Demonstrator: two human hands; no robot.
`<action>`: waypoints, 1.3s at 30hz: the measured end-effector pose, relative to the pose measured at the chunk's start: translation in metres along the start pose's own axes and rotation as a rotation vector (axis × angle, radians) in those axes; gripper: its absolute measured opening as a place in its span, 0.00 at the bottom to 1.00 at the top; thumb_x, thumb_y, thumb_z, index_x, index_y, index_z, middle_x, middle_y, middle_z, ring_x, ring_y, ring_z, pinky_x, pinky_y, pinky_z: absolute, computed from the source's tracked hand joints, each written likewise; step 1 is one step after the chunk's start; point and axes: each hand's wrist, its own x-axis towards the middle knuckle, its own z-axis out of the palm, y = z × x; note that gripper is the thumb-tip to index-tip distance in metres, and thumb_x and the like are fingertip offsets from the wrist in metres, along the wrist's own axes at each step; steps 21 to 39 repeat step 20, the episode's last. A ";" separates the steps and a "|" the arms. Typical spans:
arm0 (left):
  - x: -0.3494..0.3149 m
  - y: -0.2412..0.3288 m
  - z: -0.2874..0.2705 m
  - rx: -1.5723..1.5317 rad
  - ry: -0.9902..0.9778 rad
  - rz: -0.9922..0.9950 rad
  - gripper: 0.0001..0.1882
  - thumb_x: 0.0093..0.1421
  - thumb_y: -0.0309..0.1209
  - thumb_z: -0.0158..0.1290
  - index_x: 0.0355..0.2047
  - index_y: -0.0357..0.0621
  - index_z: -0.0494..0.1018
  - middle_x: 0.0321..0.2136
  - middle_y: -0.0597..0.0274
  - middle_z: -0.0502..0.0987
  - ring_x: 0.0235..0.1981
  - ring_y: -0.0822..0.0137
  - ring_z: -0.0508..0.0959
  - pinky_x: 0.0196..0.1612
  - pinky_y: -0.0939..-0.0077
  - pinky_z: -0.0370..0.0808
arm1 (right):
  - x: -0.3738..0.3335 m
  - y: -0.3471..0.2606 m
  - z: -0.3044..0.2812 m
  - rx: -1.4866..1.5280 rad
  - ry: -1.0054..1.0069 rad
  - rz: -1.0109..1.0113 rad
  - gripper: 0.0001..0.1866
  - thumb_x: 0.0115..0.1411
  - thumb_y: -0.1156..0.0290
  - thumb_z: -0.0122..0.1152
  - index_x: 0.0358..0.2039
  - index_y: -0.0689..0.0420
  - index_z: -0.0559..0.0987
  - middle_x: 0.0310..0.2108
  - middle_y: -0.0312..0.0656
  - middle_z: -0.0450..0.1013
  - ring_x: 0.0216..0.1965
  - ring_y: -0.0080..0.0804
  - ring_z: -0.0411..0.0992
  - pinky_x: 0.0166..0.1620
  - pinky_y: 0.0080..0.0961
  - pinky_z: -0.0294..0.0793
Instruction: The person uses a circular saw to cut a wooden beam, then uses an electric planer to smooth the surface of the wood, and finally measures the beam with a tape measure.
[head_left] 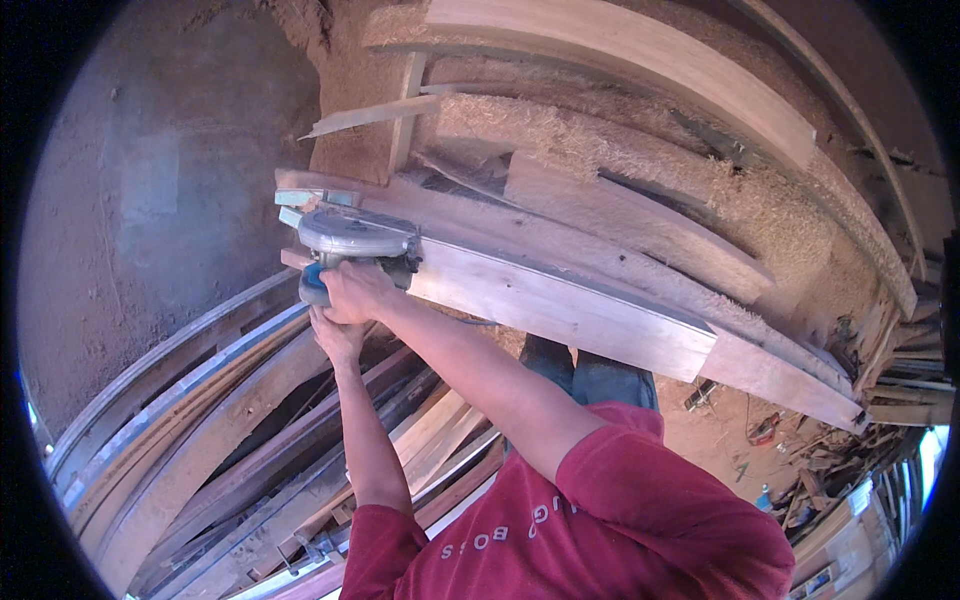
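Note:
A circular saw (358, 235) with a silver guard and blue-and-black body rests on a long pale plank (560, 310), close to its left end. My right hand (362, 290) is closed round the saw's handle. Just below it, my left hand (337, 335) is closed at the rear of the saw, its fingers partly hidden by the right hand and the tool. The plank slants down to the right, lying along a thicker beam. The saw's blade and the cut cannot be made out.
Several long boards (230, 430) are stacked at the lower left. Beyond the plank lie sawdust (560, 130) and a curved timber (640, 50). A grey wall (170, 180) stands at the left. Wood scraps (810, 490) litter the ground at the lower right.

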 end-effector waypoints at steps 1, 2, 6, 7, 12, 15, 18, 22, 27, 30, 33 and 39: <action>0.001 0.000 0.000 0.013 0.007 0.011 0.43 0.40 0.45 0.69 0.54 0.41 0.64 0.50 0.48 0.70 0.54 0.40 0.68 0.50 0.44 0.68 | 0.002 -0.001 0.000 0.004 -0.024 0.009 0.22 0.49 0.55 0.64 0.37 0.61 0.81 0.33 0.58 0.79 0.37 0.54 0.79 0.43 0.45 0.79; 0.005 0.000 -0.002 0.014 0.007 0.014 0.43 0.40 0.45 0.69 0.54 0.41 0.64 0.50 0.48 0.70 0.54 0.40 0.68 0.50 0.44 0.68 | 0.005 -0.001 0.001 0.004 -0.021 0.009 0.22 0.49 0.55 0.64 0.37 0.61 0.81 0.33 0.58 0.79 0.37 0.54 0.79 0.43 0.45 0.79; 0.011 -0.014 -0.004 0.006 0.029 0.013 0.42 0.41 0.45 0.69 0.54 0.42 0.64 0.50 0.48 0.70 0.53 0.40 0.69 0.50 0.44 0.68 | 0.015 -0.009 0.003 0.021 -0.025 0.002 0.20 0.48 0.59 0.64 0.37 0.62 0.81 0.34 0.58 0.78 0.39 0.53 0.78 0.44 0.44 0.78; 0.012 -0.021 -0.003 0.011 0.044 0.000 0.41 0.42 0.45 0.68 0.54 0.42 0.64 0.49 0.47 0.70 0.53 0.39 0.69 0.50 0.43 0.68 | 0.016 -0.013 0.003 0.029 -0.058 0.027 0.19 0.47 0.63 0.63 0.37 0.62 0.81 0.36 0.58 0.78 0.40 0.53 0.78 0.46 0.42 0.78; 0.027 -0.024 -0.006 -0.056 0.049 0.030 0.41 0.42 0.43 0.68 0.54 0.42 0.65 0.49 0.46 0.70 0.53 0.38 0.68 0.51 0.45 0.68 | 0.030 -0.015 0.005 0.035 -0.046 0.021 0.20 0.47 0.62 0.64 0.37 0.62 0.81 0.36 0.57 0.78 0.40 0.52 0.78 0.46 0.42 0.78; 0.037 -0.039 -0.005 -0.045 0.059 0.047 0.41 0.42 0.42 0.68 0.55 0.42 0.65 0.49 0.45 0.70 0.53 0.39 0.69 0.52 0.47 0.69 | 0.041 -0.018 0.010 0.038 -0.046 0.014 0.20 0.47 0.61 0.65 0.37 0.62 0.81 0.36 0.57 0.78 0.41 0.52 0.78 0.46 0.42 0.78; 0.048 -0.047 -0.011 -0.082 0.018 0.063 0.42 0.41 0.40 0.70 0.55 0.41 0.66 0.48 0.46 0.71 0.51 0.44 0.71 0.53 0.53 0.69 | 0.054 -0.016 0.018 0.026 0.003 -0.028 0.21 0.46 0.59 0.65 0.36 0.62 0.81 0.35 0.58 0.78 0.40 0.53 0.78 0.46 0.43 0.78; 0.055 -0.053 -0.005 -0.447 -0.012 0.126 0.40 0.44 0.39 0.71 0.55 0.42 0.65 0.51 0.50 0.69 0.50 0.50 0.73 0.56 0.58 0.68 | 0.059 -0.015 0.022 0.036 0.014 -0.046 0.21 0.47 0.57 0.65 0.38 0.58 0.82 0.37 0.60 0.78 0.41 0.54 0.78 0.48 0.42 0.77; 0.055 -0.053 -0.005 -0.447 -0.012 0.126 0.40 0.44 0.39 0.71 0.55 0.42 0.65 0.51 0.50 0.69 0.50 0.50 0.73 0.56 0.58 0.68 | 0.059 -0.015 0.022 0.036 0.014 -0.046 0.21 0.47 0.57 0.65 0.38 0.58 0.82 0.37 0.60 0.78 0.41 0.54 0.78 0.48 0.42 0.77; 0.055 -0.053 -0.005 -0.447 -0.012 0.126 0.40 0.44 0.39 0.71 0.55 0.42 0.65 0.51 0.50 0.69 0.50 0.50 0.73 0.56 0.58 0.68 | 0.059 -0.015 0.022 0.036 0.014 -0.046 0.21 0.47 0.57 0.65 0.38 0.58 0.82 0.37 0.60 0.78 0.41 0.54 0.78 0.48 0.42 0.77; 0.055 -0.053 -0.005 -0.447 -0.012 0.126 0.40 0.44 0.39 0.71 0.55 0.42 0.65 0.51 0.50 0.69 0.50 0.50 0.73 0.56 0.58 0.68 | 0.059 -0.015 0.022 0.036 0.014 -0.046 0.21 0.47 0.57 0.65 0.38 0.58 0.82 0.37 0.60 0.78 0.41 0.54 0.78 0.48 0.42 0.77; 0.055 -0.053 -0.005 -0.447 -0.012 0.126 0.40 0.44 0.39 0.71 0.55 0.42 0.65 0.51 0.50 0.69 0.50 0.50 0.73 0.56 0.58 0.68 | 0.059 -0.015 0.022 0.036 0.014 -0.046 0.21 0.47 0.57 0.65 0.38 0.58 0.82 0.37 0.60 0.78 0.41 0.54 0.78 0.48 0.42 0.77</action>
